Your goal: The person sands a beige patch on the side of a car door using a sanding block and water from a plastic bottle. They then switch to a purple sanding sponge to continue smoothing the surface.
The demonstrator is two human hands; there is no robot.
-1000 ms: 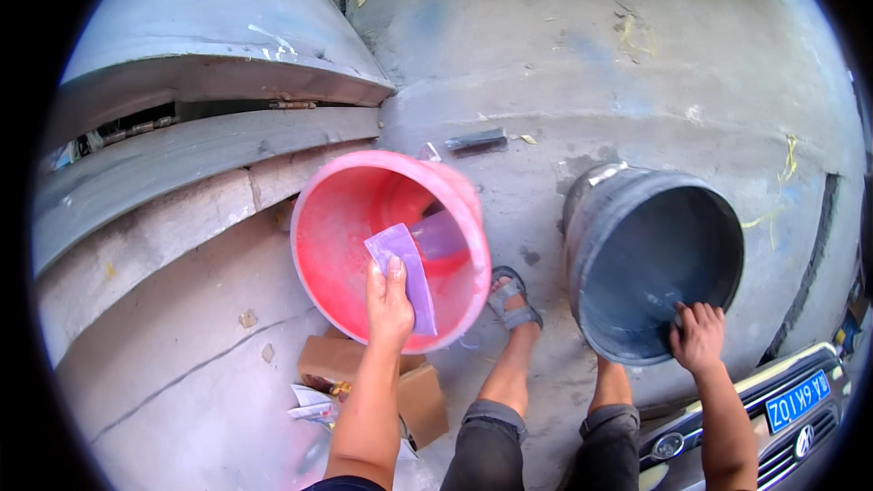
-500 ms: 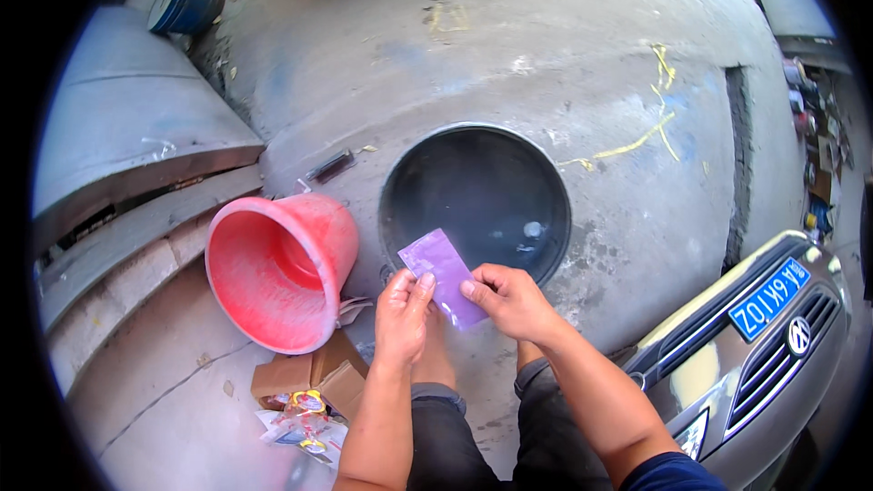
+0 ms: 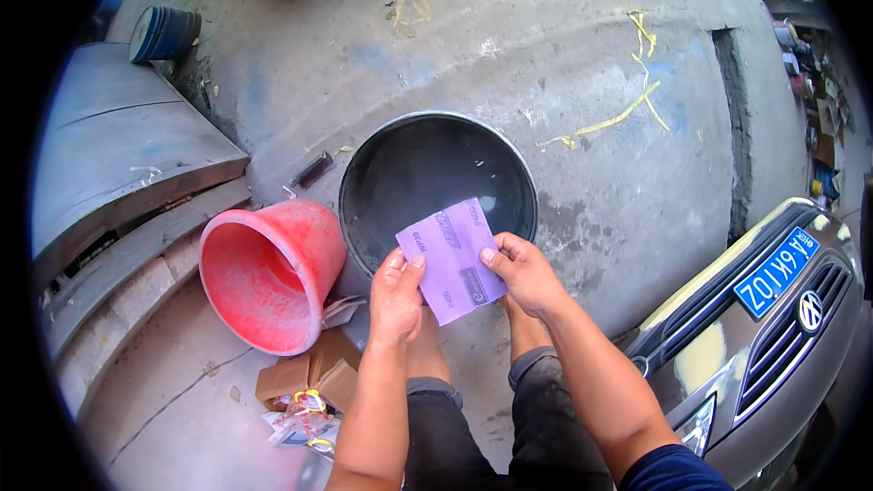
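A purple sheet of sandpaper (image 3: 452, 259) with dark print on its face is spread between my two hands. My left hand (image 3: 397, 295) pinches its left edge between thumb and fingers. On the opposite edge, my right hand (image 3: 523, 273) grips with the thumb on top; the fingers behind the sheet are partly hidden. Just beyond and beneath the sheet stands a wide round dark tub (image 3: 349, 195) with dark liquid in it. Sheet and hands cover the tub's near part.
A red bucket (image 3: 318, 227) lies tipped left of the tub, beside an open cardboard box (image 3: 336, 382) with packets. A car front (image 3: 764, 327) with pale patches stands at right. A dark roller-like tool (image 3: 314, 169), yellow tape strips (image 3: 614, 121) and a blue drum (image 3: 165, 35) are farther off.
The sandpaper, narrower and folded-looking before, is now opened out wider with its printed face showing. My hands have moved slightly apart. The view has shifted a little.
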